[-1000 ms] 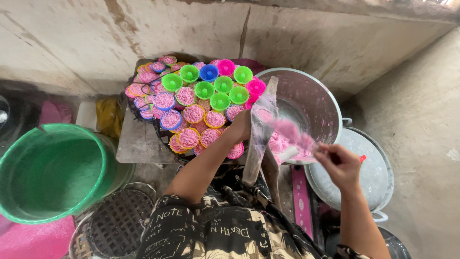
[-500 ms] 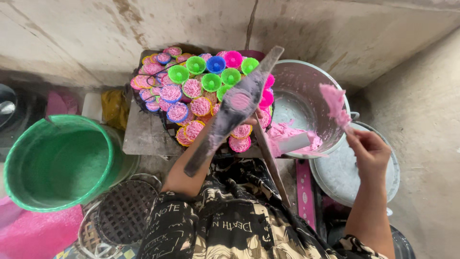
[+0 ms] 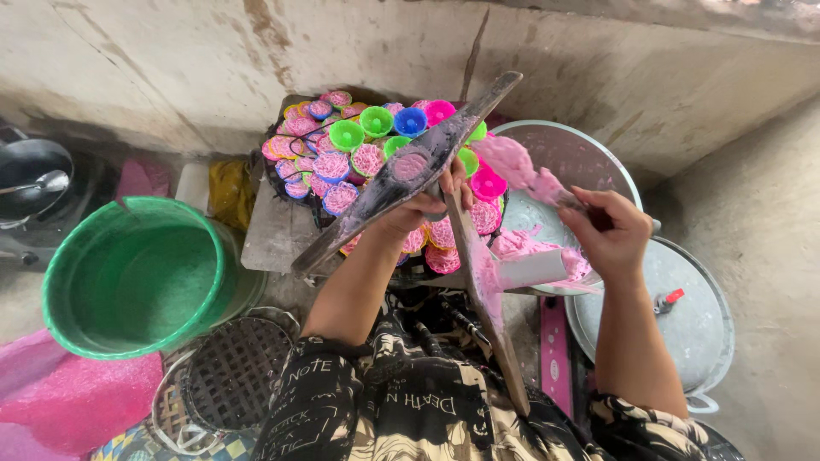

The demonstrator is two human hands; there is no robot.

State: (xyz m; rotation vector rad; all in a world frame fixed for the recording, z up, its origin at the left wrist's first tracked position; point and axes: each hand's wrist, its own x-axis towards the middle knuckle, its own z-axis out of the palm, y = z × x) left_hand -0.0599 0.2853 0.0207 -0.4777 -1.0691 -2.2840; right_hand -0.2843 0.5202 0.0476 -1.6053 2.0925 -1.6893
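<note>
My left hand [image 3: 427,203] grips a dark wooden press tool [image 3: 401,175], a long paddle with a round hole at its middle, crossed over a second wooden bar [image 3: 483,299] smeared with pink. My right hand [image 3: 608,229] is shut on a spoon handle that carries a lump of pink dough [image 3: 517,164] over the metal bowl [image 3: 589,158]. More pink dough [image 3: 530,248] lies in the bowl beside a white cylinder [image 3: 534,269]. Behind the tool, several small coloured cups [image 3: 376,128] in green, blue and pink stand on a tray, many filled with pink strands.
A green plastic bucket [image 3: 137,273] stands at the left, a woven basket [image 3: 226,376] below it. A metal pot lid [image 3: 683,324] with a red knob sits at the right. A pink bag [image 3: 68,401] lies at the lower left, a concrete wall [image 3: 213,51] behind.
My left hand has raised and tilted the wooden press tool up across the cups. My right hand has lifted pink dough out of the bowl and brought it left toward the tool.
</note>
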